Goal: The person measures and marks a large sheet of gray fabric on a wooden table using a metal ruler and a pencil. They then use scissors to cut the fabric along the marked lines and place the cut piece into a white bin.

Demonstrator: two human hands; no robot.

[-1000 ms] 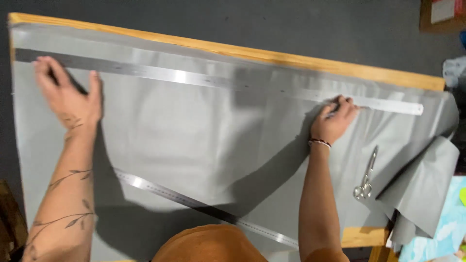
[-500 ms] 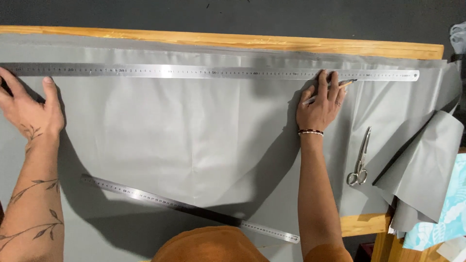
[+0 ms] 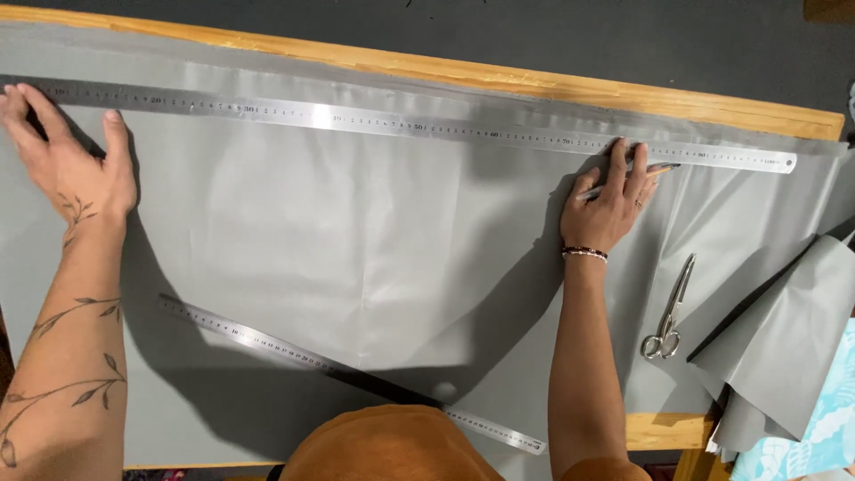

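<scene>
A long steel ruler [image 3: 401, 123] lies across the far side of a grey sheet of fabric [image 3: 356, 258] spread on a wooden table [image 3: 499, 78]. My left hand [image 3: 67, 160] rests flat on the sheet with its fingers touching the ruler's left end. My right hand [image 3: 614, 200] sits just below the ruler near its right end, fingers against the ruler's edge, holding a thin pencil-like marker [image 3: 655, 171] whose tip points right along the edge.
A second steel ruler [image 3: 338, 370] lies diagonally on the near part of the sheet. Scissors [image 3: 670, 307] lie to the right of my right arm. Folded grey fabric [image 3: 784, 347] hangs off the right edge, beside a blue patterned cloth [image 3: 815, 436].
The view has shifted and the long ruler now lies more level across the sheet. My left hand has slid out to the ruler's left end. My right hand stays by the right end.
</scene>
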